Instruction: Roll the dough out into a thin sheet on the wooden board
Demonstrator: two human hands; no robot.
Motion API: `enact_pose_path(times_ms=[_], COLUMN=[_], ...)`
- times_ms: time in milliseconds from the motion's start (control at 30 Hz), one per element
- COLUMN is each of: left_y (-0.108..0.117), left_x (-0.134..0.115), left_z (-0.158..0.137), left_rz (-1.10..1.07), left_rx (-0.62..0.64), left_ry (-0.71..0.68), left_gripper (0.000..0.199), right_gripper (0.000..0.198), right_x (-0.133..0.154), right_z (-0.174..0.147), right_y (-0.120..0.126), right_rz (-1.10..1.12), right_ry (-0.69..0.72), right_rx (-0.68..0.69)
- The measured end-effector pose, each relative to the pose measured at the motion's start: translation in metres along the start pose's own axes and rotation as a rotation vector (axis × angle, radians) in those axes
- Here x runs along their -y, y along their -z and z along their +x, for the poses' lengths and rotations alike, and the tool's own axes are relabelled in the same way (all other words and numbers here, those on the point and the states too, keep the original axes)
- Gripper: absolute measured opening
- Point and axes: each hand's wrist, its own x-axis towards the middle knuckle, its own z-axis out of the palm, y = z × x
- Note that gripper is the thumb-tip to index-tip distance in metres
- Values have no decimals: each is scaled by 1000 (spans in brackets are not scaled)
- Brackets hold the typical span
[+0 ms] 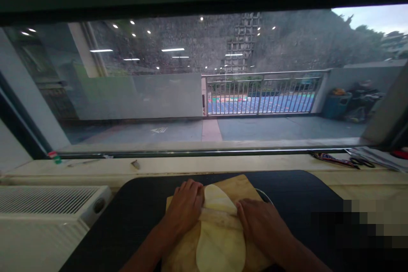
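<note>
A long, flattened sheet of pale dough (220, 246) lies on a wooden board (181, 250). Across it rests a light wooden rolling pin (221, 218), with dough showing both beyond it and on the near side. My left hand (188, 202) is closed over the pin's left end, its fingers curled. At the opposite end, my right hand (259, 221) is closed over the pin too. Both ends of the pin are hidden under the hands.
The board sits on a dark table (140, 204) below a wide window. A curved rim (266, 196) shows behind my right hand. A white radiator (47, 221) stands at left. On the sill (178, 165) lie scissors (361, 161), papers (379, 157) and a small red-and-green container (55, 157).
</note>
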Motion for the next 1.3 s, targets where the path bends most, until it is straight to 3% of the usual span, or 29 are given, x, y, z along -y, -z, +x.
enact_pose_path(times_ms=[100, 333, 500, 733, 1000, 1133, 1300], left_y=[3, -10, -6, -11, -9, -7, -9], left_x=[1, 3, 3, 5, 5, 3, 7], left_z=[2, -4, 6, 12, 14, 13, 18], left_rz=[-80, -90, -167, -136, -212, -169, -197], left_rx=[-7, -77, -54, -106, -94, -122, -92], left_ry=[12, 19, 72, 60, 78, 86, 92], left_gripper=[25, 32, 24, 23, 24, 23, 24], right_gripper=[53, 42, 49, 46, 47, 50, 47], right_x=[-5, -4, -10, -22, -27, -31, -37], right_z=[12, 8, 21, 39, 60, 65, 76], right_y=[9, 2, 8, 5, 19, 9, 8], right_rz=[-11, -37, -58, -86, -163, -146, -183], right_ry=[61, 44, 88, 157, 246, 253, 299], right_rx=[78, 13, 88, -1, 28, -20, 28])
